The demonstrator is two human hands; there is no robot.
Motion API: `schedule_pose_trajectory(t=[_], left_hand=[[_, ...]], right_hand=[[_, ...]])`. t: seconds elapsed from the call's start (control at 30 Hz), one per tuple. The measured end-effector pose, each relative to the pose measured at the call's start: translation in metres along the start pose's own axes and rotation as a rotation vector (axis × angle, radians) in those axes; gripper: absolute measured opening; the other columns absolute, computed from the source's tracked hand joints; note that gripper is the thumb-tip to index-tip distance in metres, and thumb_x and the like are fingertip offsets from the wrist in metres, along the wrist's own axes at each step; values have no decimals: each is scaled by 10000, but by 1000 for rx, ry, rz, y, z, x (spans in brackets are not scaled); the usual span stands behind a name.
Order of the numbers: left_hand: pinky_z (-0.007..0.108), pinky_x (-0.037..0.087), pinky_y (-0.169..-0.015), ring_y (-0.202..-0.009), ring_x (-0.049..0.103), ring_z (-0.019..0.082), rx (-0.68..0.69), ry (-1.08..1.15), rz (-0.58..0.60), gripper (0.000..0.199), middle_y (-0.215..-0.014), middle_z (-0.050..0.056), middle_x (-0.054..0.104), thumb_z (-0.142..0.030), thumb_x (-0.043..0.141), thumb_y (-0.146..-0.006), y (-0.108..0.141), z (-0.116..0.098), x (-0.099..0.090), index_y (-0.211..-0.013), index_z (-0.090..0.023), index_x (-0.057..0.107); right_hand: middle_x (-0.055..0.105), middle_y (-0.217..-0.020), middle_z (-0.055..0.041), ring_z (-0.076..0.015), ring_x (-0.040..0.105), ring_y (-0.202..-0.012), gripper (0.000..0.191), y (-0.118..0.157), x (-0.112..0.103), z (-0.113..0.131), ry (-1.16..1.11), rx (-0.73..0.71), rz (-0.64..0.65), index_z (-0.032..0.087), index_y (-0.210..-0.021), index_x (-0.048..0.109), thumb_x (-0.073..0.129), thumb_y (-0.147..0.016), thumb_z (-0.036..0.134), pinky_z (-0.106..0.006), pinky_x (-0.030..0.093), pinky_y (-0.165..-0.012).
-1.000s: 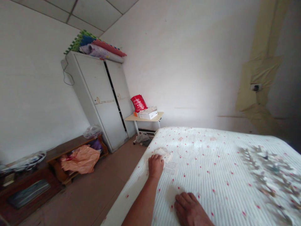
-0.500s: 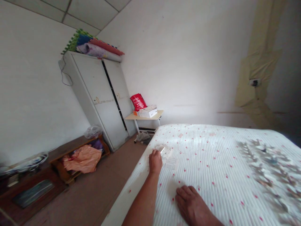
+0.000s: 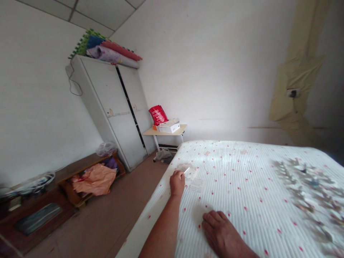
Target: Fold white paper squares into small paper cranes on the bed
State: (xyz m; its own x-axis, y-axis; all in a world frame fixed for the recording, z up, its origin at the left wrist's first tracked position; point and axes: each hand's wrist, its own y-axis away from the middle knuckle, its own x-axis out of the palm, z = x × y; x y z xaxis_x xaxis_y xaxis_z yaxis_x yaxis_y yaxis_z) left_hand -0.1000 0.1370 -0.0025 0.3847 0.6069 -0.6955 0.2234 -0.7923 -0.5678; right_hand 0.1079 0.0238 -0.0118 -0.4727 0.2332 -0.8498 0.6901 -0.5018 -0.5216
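My left hand (image 3: pixel 177 182) is closed in a pinch over the near left side of the mattress (image 3: pixel 231 172), which has a ribbed white cover with small red marks. From its fingertips sticks out a small slim white piece (image 3: pixel 186 170), whose kind I cannot make out. Just behind it lies a pale, see-through crumpled patch (image 3: pixel 192 173). A small printed label (image 3: pixel 197 185) is on the cover right of this hand. Lower right, my right hand (image 3: pixel 219 229) rests palm down on the mattress, fingers laid forward and slightly bent, with nothing visible in it.
Blurred small whitish and brown pieces (image 3: pixel 311 197) spread over the mattress's right side. A small table (image 3: pixel 163 133) with a red bag (image 3: pixel 158 115) and a white box (image 3: pixel 170 128) stands beyond. Left are a grey cabinet (image 3: pixel 107 104) and a low wooden unit (image 3: pixel 77 166) with an orange cloth-like bundle (image 3: pixel 94 180).
The view has shifted very slightly. Both hands stay almost where they were, and the white piece is still between my left fingertips.
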Motion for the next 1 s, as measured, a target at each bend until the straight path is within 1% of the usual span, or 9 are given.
schedule_pose_trajectory(t=[0.17,0.4,0.53,0.67,0.8,0.9,1.0], left_hand=[[244,436,-753,-791,577,133,-4,46,-21,176,-815,40,627,-111,445,-771,0,3,2,-766,-162,613],[254,441,-770,-809,573,144,-8,102,-97,158,-755,34,610,-108,452,-749,-1,2,-1,-686,-169,583],[259,444,-771,-817,571,150,-12,130,-133,137,-745,31,605,-99,464,-725,0,1,-2,-662,-173,562],[248,445,-756,-780,570,139,-13,157,-156,119,-714,15,599,-122,480,-720,0,1,-2,-638,-184,539],[242,440,-743,-762,569,135,-27,170,-183,131,-749,23,611,-178,449,-766,1,2,-2,-680,-183,548],[250,434,-732,-768,568,145,-45,169,-203,172,-779,36,618,-227,411,-801,1,4,-2,-751,-178,568],[262,427,-712,-757,564,160,-72,163,-224,227,-784,52,620,-273,379,-825,2,5,-4,-793,-168,577]], right_hand=[[544,-765,-2,-134,456,-693,140,-1,-4,0,-30,-4,17,178,-689,500,479,-822,140,-275,300,-660],[553,-773,-11,-146,469,-724,143,-1,-7,2,-34,23,41,177,-702,515,468,-819,111,-285,313,-689],[550,-770,-10,-148,465,-713,146,-1,-8,2,-58,26,31,179,-691,513,482,-800,88,-284,312,-673],[543,-766,-12,-144,457,-702,149,-1,-7,2,-65,22,36,180,-693,509,466,-814,104,-278,308,-662],[543,-763,-7,-139,455,-696,154,-2,-9,2,-65,19,59,181,-688,503,462,-820,113,-271,306,-654],[544,-751,-11,-139,453,-685,172,-2,-11,1,-44,-7,36,177,-685,502,439,-833,119,-271,307,-649],[547,-745,-12,-142,458,-690,162,-2,-10,1,-27,-1,29,176,-685,506,453,-827,119,-275,311,-655]])
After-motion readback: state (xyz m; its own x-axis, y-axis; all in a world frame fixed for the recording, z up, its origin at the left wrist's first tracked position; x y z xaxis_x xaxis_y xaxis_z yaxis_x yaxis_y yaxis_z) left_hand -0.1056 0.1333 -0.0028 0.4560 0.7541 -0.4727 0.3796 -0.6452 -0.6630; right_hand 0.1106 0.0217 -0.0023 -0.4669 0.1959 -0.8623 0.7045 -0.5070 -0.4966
